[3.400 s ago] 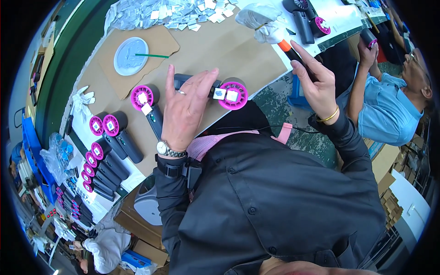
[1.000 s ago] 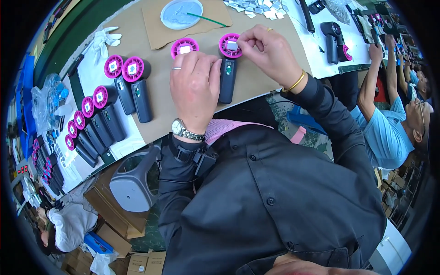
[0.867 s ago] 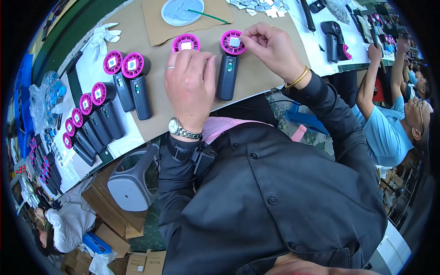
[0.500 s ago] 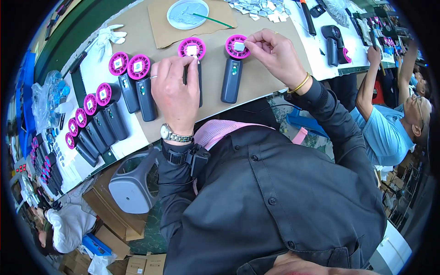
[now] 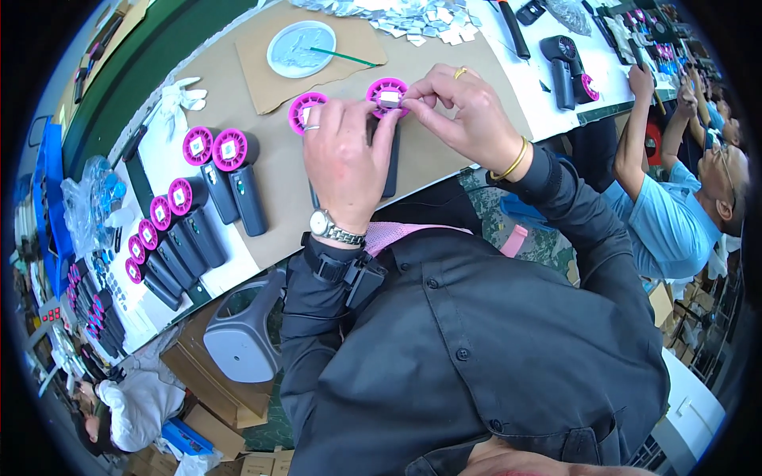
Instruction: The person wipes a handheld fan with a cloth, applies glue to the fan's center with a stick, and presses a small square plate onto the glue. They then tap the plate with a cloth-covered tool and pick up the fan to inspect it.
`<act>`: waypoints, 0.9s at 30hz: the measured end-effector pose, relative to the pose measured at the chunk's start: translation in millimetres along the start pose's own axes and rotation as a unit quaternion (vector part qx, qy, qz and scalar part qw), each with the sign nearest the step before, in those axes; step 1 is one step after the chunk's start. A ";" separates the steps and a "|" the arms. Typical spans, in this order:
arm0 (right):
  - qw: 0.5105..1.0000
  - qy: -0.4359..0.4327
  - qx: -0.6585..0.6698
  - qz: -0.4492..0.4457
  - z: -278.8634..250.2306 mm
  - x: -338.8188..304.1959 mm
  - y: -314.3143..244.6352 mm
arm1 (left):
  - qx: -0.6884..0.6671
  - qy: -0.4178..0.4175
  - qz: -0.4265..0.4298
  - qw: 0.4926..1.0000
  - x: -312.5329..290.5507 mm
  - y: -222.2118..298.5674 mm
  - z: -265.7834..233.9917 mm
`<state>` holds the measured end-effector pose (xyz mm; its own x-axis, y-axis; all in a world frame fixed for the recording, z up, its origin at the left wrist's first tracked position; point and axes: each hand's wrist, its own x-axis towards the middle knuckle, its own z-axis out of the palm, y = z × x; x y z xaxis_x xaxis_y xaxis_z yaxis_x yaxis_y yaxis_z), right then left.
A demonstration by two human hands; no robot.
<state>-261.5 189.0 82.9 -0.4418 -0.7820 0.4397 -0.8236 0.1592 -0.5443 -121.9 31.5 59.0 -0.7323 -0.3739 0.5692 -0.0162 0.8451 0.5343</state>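
Both hands meet at the magenta head of a dark handheld fan [image 5: 376, 86], which lies on the cardboard-covered table. At its centre sits a small square silvery plate [image 5: 389, 97]. My right hand [image 5: 468, 115], with a ring and a gold bangle, pinches the plate's right edge between thumb and forefinger. My left hand [image 5: 345, 159] has its closed fingertips on the plate's left side, and its back hides most of this fan's grey handle. Just left, a second magenta fan head [image 5: 300, 111] is partly covered by my left hand.
Finished-looking rows of similar fans [image 5: 213, 178] lie at left. Behind are a white dish of pale paste [image 5: 302, 49] with a green stick, and a heap of small silvery plates [image 5: 429, 20]. A white glove [image 5: 176, 103] lies far left. Co-workers [image 5: 659, 198] sit at right.
My left hand has moved right, from the left fan to the plate on the right fan. My right hand stays at that plate. The whole view has shifted slightly.
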 end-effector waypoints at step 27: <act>1.000 0.005 0.010 -0.027 -12.5 20.5 32.8 | 0.022 0.004 -0.031 0.999 3.2 11.6 5.3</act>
<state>-302.0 185.7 82.9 -0.4003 -0.7826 0.4768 -0.8393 0.1043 -0.5335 -128.0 42.1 63.8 -0.7229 -0.4293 0.5414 -0.0914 0.8361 0.5409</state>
